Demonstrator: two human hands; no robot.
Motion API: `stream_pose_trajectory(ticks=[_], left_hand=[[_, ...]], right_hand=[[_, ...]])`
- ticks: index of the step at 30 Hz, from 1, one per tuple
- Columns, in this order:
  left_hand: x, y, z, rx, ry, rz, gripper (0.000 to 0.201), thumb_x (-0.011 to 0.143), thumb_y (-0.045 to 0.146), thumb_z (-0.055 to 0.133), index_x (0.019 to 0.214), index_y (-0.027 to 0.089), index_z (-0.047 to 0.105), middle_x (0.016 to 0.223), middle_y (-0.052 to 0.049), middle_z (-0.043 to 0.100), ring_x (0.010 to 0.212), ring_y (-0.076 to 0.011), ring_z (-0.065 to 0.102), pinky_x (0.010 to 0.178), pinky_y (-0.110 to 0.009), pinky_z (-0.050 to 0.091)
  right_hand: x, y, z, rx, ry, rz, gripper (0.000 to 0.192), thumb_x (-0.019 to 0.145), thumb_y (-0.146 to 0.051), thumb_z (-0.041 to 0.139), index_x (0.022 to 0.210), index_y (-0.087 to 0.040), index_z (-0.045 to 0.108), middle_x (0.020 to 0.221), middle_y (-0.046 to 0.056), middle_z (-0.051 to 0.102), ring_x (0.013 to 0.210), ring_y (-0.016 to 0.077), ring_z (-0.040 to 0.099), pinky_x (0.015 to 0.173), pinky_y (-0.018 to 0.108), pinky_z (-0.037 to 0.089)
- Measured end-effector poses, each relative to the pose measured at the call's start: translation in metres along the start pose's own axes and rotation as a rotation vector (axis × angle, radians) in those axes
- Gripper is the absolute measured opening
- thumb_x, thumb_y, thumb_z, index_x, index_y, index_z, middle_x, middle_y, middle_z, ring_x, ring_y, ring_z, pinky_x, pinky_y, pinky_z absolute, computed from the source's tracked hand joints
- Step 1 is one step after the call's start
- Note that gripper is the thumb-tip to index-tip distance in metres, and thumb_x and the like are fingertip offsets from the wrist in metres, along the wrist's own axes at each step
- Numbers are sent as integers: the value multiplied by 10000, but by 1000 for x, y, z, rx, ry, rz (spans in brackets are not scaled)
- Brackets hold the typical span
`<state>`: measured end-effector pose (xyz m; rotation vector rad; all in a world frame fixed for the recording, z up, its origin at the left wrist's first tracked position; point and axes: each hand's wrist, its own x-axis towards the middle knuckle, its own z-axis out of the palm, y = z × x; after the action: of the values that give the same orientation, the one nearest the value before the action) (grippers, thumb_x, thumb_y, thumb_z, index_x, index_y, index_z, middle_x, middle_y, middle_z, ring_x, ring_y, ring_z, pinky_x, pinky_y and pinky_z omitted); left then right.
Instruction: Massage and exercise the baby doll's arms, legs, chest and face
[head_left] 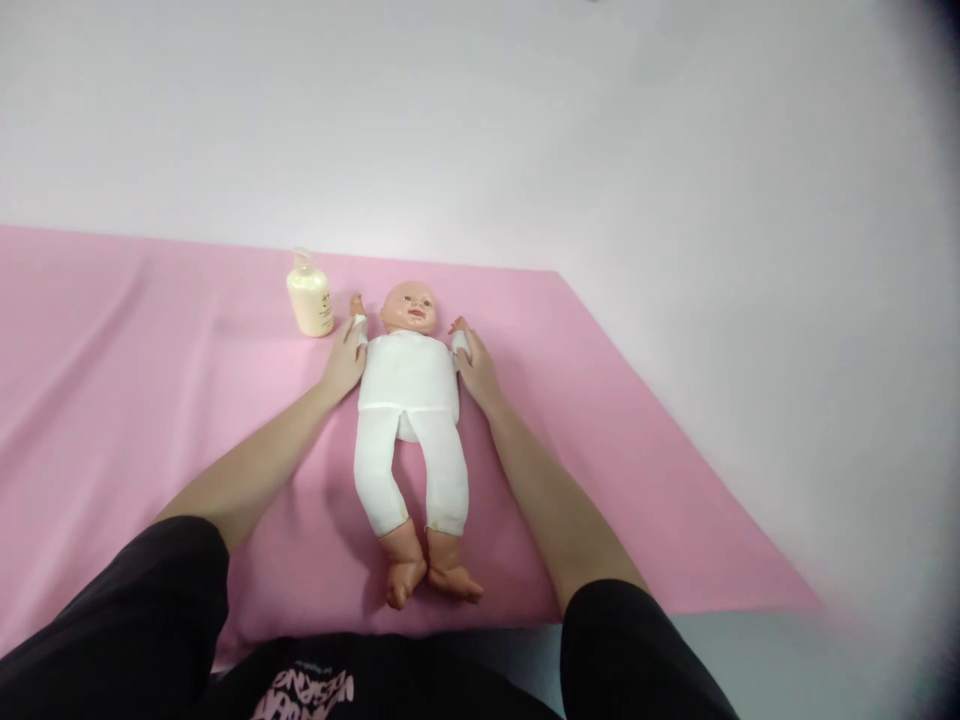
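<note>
A baby doll point(409, 375) with a white cloth body lies on its back, head away from me and feet toward me. My left hand point(346, 358) is closed around the doll's arm on the left, just below its raised plastic hand. On the other side, my right hand point(476, 368) grips the doll's other arm near the wrist. Both of the doll's arms are bent up beside its head. Part of each sleeve is hidden behind my fingers.
A pump bottle point(310, 300) of pale yellow liquid stands upright left of the doll's head, close to my left hand. Pink cloth point(150, 380) covers the table, with creases at the left. A white wall point(480, 130) rises behind the far edge.
</note>
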<state>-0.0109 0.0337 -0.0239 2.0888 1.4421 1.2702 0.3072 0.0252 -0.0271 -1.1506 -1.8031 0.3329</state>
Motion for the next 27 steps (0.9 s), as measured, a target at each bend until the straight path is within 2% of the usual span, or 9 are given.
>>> stream_pose_trajectory(ticks=[3, 6, 8, 11, 14, 17, 20, 24, 27], left_hand=[[-1, 0, -1, -68, 56, 37, 753, 963, 332, 607, 1639, 207, 300, 1669, -204, 321, 1584, -386, 304, 1306, -634, 251], [-2, 5, -2, -95, 125, 71, 940, 915, 324, 687, 1677, 227, 145, 1702, -220, 213, 1609, -405, 227, 1310, -642, 223], [-3, 10, -3, -110, 162, 88, 1005, 910, 370, 714, 1681, 236, 83, 1723, -217, 159, 1626, -391, 189, 1323, -610, 209], [-5, 16, -5, -144, 200, 99, 1053, 902, 478, 747, 1673, 255, 66, 1714, -216, 202, 1598, -370, 284, 1299, -567, 293], [-7, 20, -7, -124, 236, 149, 1054, 871, 571, 768, 1649, 225, 147, 1644, -236, 343, 1506, -372, 432, 1239, -556, 382], [-10, 25, -9, -28, 244, 216, 949, 837, 621, 779, 1560, 182, 347, 1483, -217, 531, 1381, -374, 546, 1180, -557, 435], [-12, 32, -11, 61, 123, 315, 687, 837, 591, 779, 1351, 191, 562, 1226, -143, 681, 1175, -332, 656, 1077, -522, 508], [-15, 37, -12, 86, -44, 458, 367, 913, 505, 699, 1138, 220, 647, 1035, -90, 721, 1030, -277, 693, 981, -459, 550], [-15, 36, -11, 66, -38, 451, 428, 909, 501, 696, 1208, 205, 614, 1087, -112, 715, 1047, -287, 690, 982, -471, 555]], right_hand=[[-1, -5, 2, 17, 67, -1, 677, 1021, -524, 470, 1610, -223, 327, 1663, 156, 395, 1568, 306, 355, 1315, 603, 283], [-1, -11, 2, -27, 148, -75, 701, 1009, -473, 498, 1620, -235, 251, 1674, 166, 341, 1588, 309, 310, 1324, 618, 250], [-2, -16, 2, -65, 211, -120, 717, 1002, -439, 507, 1620, -224, 215, 1653, 186, 340, 1582, 314, 318, 1315, 619, 270], [-3, -21, 2, -87, 265, -173, 740, 984, -411, 538, 1611, -207, 201, 1613, 205, 367, 1551, 322, 366, 1280, 603, 349], [-6, -26, 4, -81, 264, -225, 735, 970, -402, 566, 1594, -206, 232, 1567, 208, 428, 1498, 326, 435, 1231, 587, 424], [-11, -32, 6, -125, 266, -288, 684, 964, -409, 580, 1563, -212, 315, 1472, 207, 537, 1391, 332, 543, 1160, 582, 496], [-15, -43, 5, -190, 207, -389, 569, 955, -394, 591, 1481, -224, 457, 1295, 170, 674, 1209, 314, 661, 1051, 548, 570], [-17, -54, 0, -208, 24, -519, 387, 935, -347, 581, 1297, -221, 631, 1074, 109, 758, 1002, 268, 720, 931, 466, 602], [-16, -55, -3, -211, -72, -516, 420, 941, -354, 538, 1319, -202, 639, 1119, 120, 757, 1038, 278, 711, 964, 477, 581]])
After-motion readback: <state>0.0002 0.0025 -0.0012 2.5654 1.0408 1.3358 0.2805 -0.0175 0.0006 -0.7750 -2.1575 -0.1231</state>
